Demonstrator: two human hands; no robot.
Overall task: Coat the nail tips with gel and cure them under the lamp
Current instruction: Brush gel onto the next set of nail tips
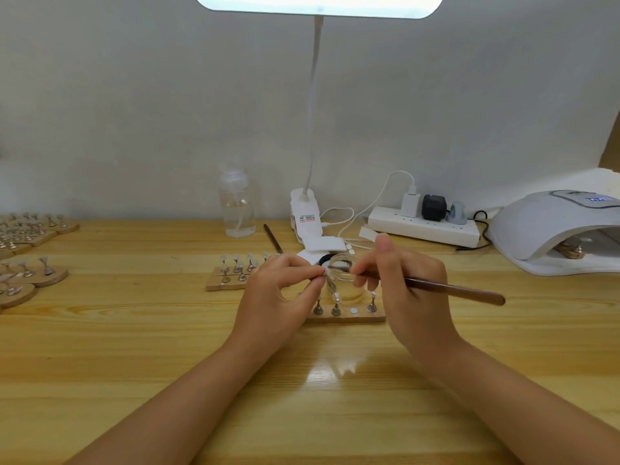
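Left of the small clear glass jar [345, 280], wooden stands of nail tips [32, 273] crowd the pale wooden table [134, 330] edge. The left hand [278, 290] pinches one white nail tip [326, 270] at the jar's rim. The right hand [402, 280] grips a brown-handled brush [446, 288], bristles over the jar. Far right, the white curing lamp [553, 229] shelters a stand.

Wooden table [134, 347] under nail-tip stands [349, 317]
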